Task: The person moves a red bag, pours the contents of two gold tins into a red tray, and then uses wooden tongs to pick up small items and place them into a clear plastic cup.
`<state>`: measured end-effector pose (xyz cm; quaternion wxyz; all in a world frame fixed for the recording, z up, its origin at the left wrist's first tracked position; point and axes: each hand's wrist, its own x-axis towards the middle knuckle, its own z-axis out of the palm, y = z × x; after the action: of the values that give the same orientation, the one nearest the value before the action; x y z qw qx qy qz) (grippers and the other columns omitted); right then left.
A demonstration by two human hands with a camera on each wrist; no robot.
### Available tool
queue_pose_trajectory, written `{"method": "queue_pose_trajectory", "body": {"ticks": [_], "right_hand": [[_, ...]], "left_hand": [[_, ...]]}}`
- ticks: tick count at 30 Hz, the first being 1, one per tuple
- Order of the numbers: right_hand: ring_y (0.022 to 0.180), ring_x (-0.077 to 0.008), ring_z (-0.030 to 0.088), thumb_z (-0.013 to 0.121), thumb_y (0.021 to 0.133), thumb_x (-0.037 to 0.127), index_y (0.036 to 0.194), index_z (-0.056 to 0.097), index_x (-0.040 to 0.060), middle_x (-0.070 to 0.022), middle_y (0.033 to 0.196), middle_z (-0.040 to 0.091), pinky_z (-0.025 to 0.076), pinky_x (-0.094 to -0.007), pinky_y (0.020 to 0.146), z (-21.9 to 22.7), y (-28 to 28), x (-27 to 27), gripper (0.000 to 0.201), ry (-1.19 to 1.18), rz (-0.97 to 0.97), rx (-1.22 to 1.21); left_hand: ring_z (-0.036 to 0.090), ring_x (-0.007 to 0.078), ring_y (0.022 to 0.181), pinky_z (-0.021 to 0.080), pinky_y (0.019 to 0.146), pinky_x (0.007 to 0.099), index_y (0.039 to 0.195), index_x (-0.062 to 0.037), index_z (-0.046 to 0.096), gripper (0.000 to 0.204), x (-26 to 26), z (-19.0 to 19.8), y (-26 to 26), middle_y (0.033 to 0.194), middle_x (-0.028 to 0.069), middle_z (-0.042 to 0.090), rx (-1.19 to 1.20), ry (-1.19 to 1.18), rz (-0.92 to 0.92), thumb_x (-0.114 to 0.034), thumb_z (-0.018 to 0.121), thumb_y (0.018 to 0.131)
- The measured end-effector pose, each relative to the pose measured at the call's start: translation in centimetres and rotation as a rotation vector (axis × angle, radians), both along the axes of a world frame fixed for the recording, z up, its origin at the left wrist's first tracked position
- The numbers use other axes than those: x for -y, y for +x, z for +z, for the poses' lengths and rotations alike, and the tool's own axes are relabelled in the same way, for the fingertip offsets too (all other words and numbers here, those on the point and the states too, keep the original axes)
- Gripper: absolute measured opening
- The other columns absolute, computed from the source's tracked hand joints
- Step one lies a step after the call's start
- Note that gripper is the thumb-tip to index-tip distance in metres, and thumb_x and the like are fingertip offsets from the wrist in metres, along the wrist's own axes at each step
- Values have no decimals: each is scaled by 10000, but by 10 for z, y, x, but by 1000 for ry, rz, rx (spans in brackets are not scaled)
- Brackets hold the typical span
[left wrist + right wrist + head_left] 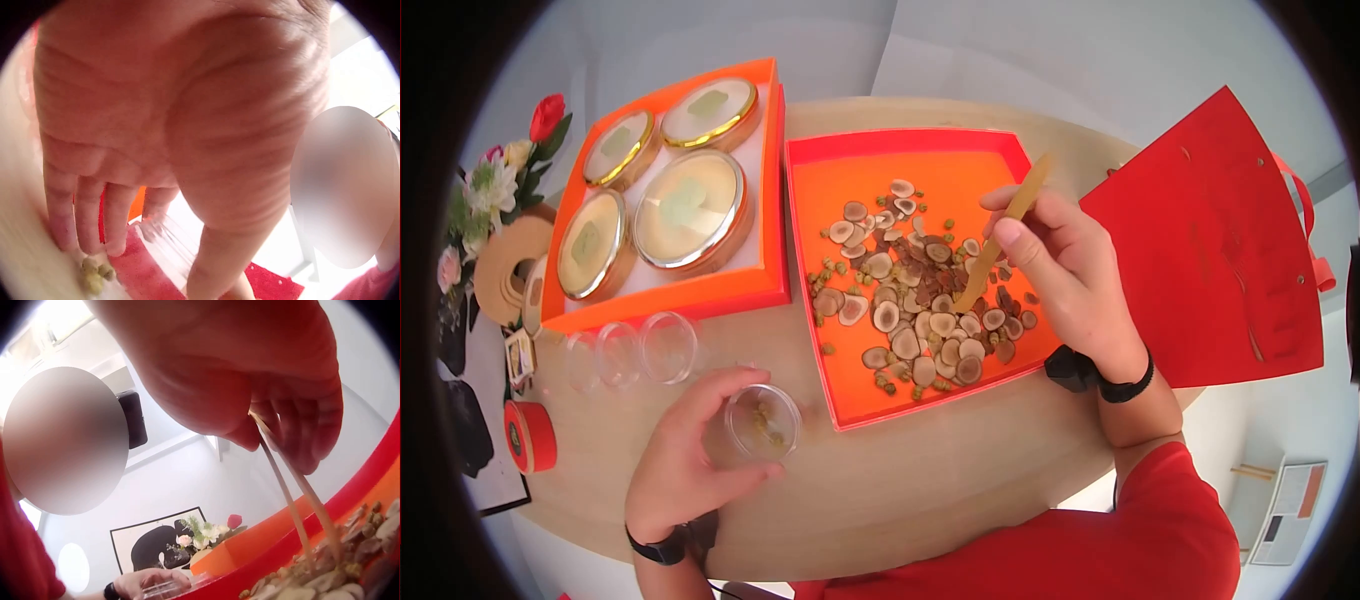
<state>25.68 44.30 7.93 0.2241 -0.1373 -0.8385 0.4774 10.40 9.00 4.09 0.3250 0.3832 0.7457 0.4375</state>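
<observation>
My left hand [680,440] holds a small clear plastic cup [788,412] between thumb and fingers, close over the table beside the box. Several small greenish-yellow buds [94,276] lie in the cup. My right hand [1085,270] pinches light wooden tweezers [984,268] above a shallow red box [830,185] with an orange floor. In the right wrist view both prongs of the tweezers [312,503] reach down into the pile. The pile mixes round pale slices [905,345] with dark rims, reddish-brown pieces [930,275] and scattered buds. Whether the tips grip a piece, I cannot tell.
Left of the red box, an orange box [740,296] carries several round lidded tins [690,215]. In front of it stand three clear cups [670,348]. A red round tin [530,437] and flowers [495,190] are at far left. The red lid [1210,250] leans at the right.
</observation>
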Motion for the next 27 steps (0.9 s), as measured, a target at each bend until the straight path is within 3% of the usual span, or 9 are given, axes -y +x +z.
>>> {"method": "queue_pose_trajectory", "body": {"ticks": [6,9,12,15,24,27], "right_hand": [[714,-178,592,819,931,79,950,685,-40,-89,864,677,499,-336,649,-7,-2,1,180,277,127,75],[705,-191,600,830,926,96,933,690,-25,-92,845,650,493,-348,618,-7,0,1,186,333,125,189],[705,-198,619,854,908,124,914,720,-14,-97,837,662,485,-355,593,-5,2,3,193,233,121,264],[688,-209,639,864,895,128,922,753,-8,-92,820,676,484,-356,582,0,6,3,179,340,124,333],[672,-211,654,857,896,87,951,765,-3,-77,819,691,482,-334,572,0,10,-6,140,335,154,291],[693,-196,664,864,891,73,970,757,7,-68,826,694,490,-330,582,-5,8,-9,149,299,137,278]], "left_hand": [[619,300,1377,490,1153,398,1415,-52,638,796,-2,6,3,1428,130,652,-104,-13,-41,4,919,672],[593,337,1423,486,1154,412,1408,-42,639,796,-4,7,4,1425,153,649,-81,-9,-32,2,919,664],[577,354,1440,485,1152,425,1409,-36,637,805,-3,3,3,1421,167,645,-89,-21,-30,-4,924,658],[571,361,1442,486,1149,432,1404,-28,634,801,-2,0,2,1407,173,645,-109,-7,-42,-12,927,658],[627,356,1336,502,1122,447,1392,-16,632,800,-2,-2,-2,1360,177,657,-144,12,-91,-24,927,648],[569,352,1440,429,1209,429,1395,-24,639,866,0,-2,-1,1402,158,652,-28,-43,-41,-20,892,567]]}}
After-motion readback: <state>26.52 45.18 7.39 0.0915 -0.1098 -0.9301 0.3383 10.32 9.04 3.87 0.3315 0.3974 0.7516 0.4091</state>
